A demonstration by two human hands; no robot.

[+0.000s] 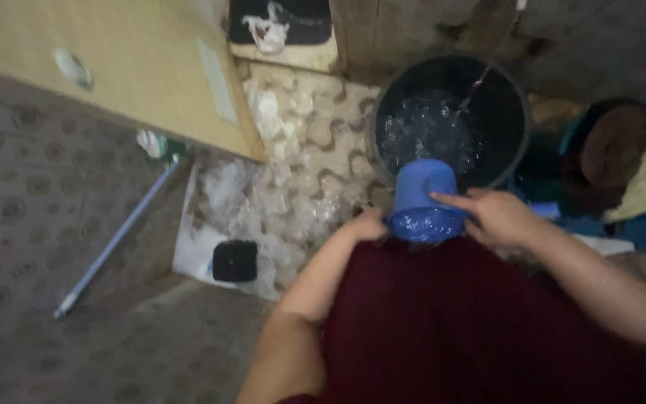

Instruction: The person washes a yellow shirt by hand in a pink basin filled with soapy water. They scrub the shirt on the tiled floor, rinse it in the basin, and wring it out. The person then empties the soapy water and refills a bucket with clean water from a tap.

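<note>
A blue plastic cup full of water is held close to my body, just in front of a black bucket. My left hand grips the cup's left side. My right hand holds its right side, with the fingers stretched over the rim. A thin stream of water falls into the bucket, and the water inside is rippling. My dark red garment fills the lower right of the view.
The wet patterned floor lies left of the bucket. A small black block sits on it. A blue-handled stick leans at the left beside a yellowish door. Piled cloths lie at the right.
</note>
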